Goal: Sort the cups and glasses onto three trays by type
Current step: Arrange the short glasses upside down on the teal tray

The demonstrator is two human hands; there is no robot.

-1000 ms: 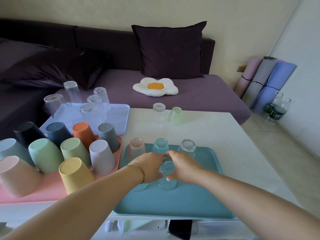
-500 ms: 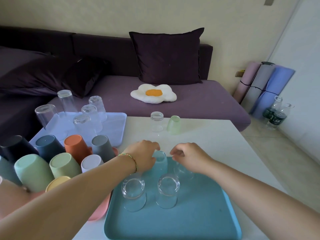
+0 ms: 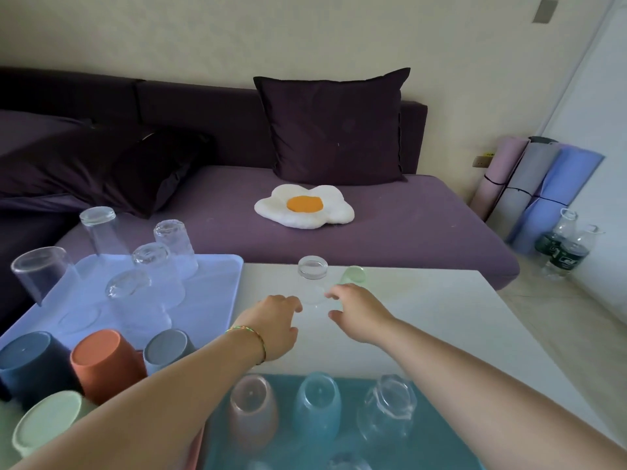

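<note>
— How many glasses stand off the trays?

— Two, both upside down on the white bench (image 3: 441,317), at 12 o'clock from the hands. One is a clear glass (image 3: 312,278), and just beside it, at its 3 o'clock, is a pale green glass (image 3: 354,275).

— And the hands?

— The left hand (image 3: 276,322) lies at the clear glass's 7 o'clock and the right hand (image 3: 358,313) at its 5 o'clock. Both have their fingers loosely apart and grip nothing, with the glass standing between them. Whether a fingertip touches it, I cannot tell.

— The trays?

— Three. The lavender tray (image 3: 210,300) at 9 o'clock carries five clear tumblers (image 3: 152,266), all inverted. The teal tray (image 3: 285,381) at 6 o'clock shows a row of three inverted glasses: a pink glass (image 3: 252,408), a blue glass (image 3: 317,405) and a faceted clear glass (image 3: 390,408). Parts of two more are cut off at the bottom edge. Only a sliver of the pink tray (image 3: 196,456) shows, at 7 o'clock. Four plastic cups are visible around it: dark blue cup (image 3: 30,361), orange cup (image 3: 105,361), grey cup (image 3: 166,347) and pale green cup (image 3: 44,429).

— Behind the bench?

— A purple sofa (image 3: 407,232) with one dark cushion (image 3: 334,127) and one egg-shaped cushion (image 3: 304,206). At 3 o'clock there are three rolled mats (image 3: 543,184) and two bottles (image 3: 556,245).
</note>
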